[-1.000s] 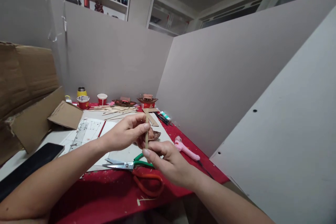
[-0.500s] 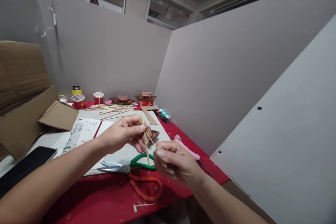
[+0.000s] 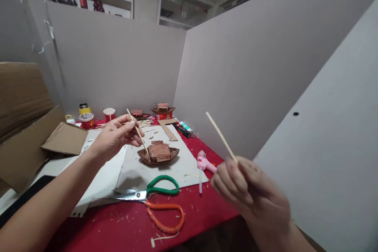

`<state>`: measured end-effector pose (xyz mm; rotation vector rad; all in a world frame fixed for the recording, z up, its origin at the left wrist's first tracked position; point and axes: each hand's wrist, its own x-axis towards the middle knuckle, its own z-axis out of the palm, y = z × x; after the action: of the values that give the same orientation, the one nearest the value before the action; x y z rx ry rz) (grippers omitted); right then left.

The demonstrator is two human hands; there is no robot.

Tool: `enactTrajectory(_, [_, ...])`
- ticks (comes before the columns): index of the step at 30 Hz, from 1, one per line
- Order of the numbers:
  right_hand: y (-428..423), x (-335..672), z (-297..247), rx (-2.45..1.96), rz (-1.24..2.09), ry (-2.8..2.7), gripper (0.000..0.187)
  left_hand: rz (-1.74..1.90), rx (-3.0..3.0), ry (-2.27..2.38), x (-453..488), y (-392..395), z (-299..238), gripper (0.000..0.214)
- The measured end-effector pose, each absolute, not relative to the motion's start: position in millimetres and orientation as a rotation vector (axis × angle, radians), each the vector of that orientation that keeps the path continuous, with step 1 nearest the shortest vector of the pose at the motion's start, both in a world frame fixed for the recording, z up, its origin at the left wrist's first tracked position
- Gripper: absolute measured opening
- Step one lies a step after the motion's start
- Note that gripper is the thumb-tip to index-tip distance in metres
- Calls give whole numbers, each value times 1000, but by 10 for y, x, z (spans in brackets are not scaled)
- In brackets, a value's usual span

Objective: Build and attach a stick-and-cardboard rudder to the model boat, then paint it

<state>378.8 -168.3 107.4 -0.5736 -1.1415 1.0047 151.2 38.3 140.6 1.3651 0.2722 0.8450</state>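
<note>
Between the thumb and fingers of my left hand (image 3: 119,134) is a thin wooden stick (image 3: 137,129), slanting down so its lower end is at the left part of a small brown model boat (image 3: 159,152); whether it touches cannot be told. The boat sits upright on a white board (image 3: 130,171). Raised at the right, my right hand (image 3: 251,189) is closed around a second pale wooden strip (image 3: 220,136), which points up and left. Nearer me lie scissors with one green and one orange handle (image 3: 165,206), blades to the left.
A pink glue gun (image 3: 203,161) lies right of the board on the red cloth (image 3: 118,228). Further back are loose sticks, paper cups (image 3: 109,114), another model boat (image 3: 163,107) and a cardboard strip (image 3: 169,130). Cardboard pieces (image 3: 65,138) stand at the left; grey panels enclose the table.
My hands have moved apart, the left one leftward and the right one to the right, each with a strip. The model boat, earlier mostly hidden behind my hands, now shows fully.
</note>
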Motion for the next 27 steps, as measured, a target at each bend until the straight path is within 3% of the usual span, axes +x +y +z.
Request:
enactTrajectory(7, [-1284, 3460, 1293, -638, 738, -959, 23, 710, 1439, 373, 1726, 333, 1166, 28])
enactTrajectory(9, [-1237, 3121, 1355, -595, 835, -1252, 27, 698, 1457, 386, 1787, 310, 1095, 26])
enactTrajectory(11, [-1223, 2847, 1417, -592, 989, -1650, 20, 702, 1477, 393, 1833, 274, 1041, 24])
enactTrajectory(14, [-1155, 2824, 1459, -603, 878, -1731, 11, 715, 1497, 380, 1876, 201, 994, 24])
enactTrajectory(18, [-876, 3333, 1343, -916, 756, -1107, 32, 717, 1516, 345, 1915, 97, 959, 31])
enactTrajectory(20, [-742, 3529, 1231, -997, 842, -1075, 44, 694, 1554, 341, 1937, 48, 937, 32])
enactTrajectory(24, [-659, 3614, 1037, -1008, 932, -1284, 45, 653, 1676, 356, 1976, -23, 890, 37])
enactTrajectory(27, [-667, 3664, 998, -1002, 761, -1214, 42, 610, 1714, 380, 1982, -17, 875, 39])
